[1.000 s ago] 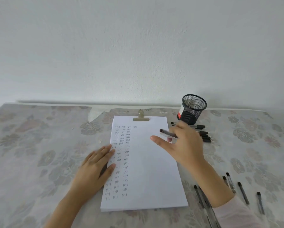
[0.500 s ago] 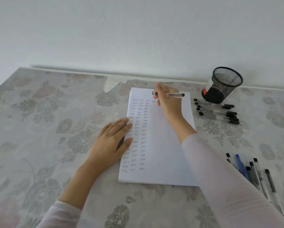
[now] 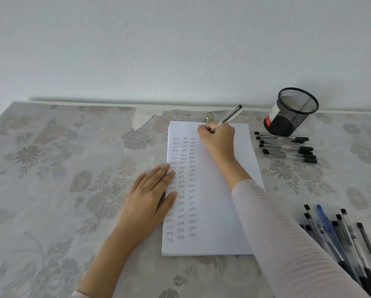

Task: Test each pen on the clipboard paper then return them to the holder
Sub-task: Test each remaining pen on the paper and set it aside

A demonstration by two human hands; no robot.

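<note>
A white sheet on the clipboard (image 3: 219,211) lies in the middle of the table, with three columns of small handwritten words down its left side. My right hand (image 3: 217,140) grips a clear pen (image 3: 228,118) near the top of the sheet, its tip down at the head of a fourth column, its back end tilted up to the right. My left hand (image 3: 152,196) lies flat on the paper's left edge, fingers straight. The black mesh pen holder (image 3: 292,111) stands at the back right; I see no pens in it.
Several capped clear pens (image 3: 287,149) lie in a row just in front of the holder. Another pile of pens (image 3: 339,235), one blue, lies at the right front beside my right sleeve. A floral cloth (image 3: 62,179) covers the table; a white wall rises behind.
My right hand carried the pen from mid-air by the holder to the top of the sheet and tilted it into a writing grip. The left hand stayed flat on the paper.
</note>
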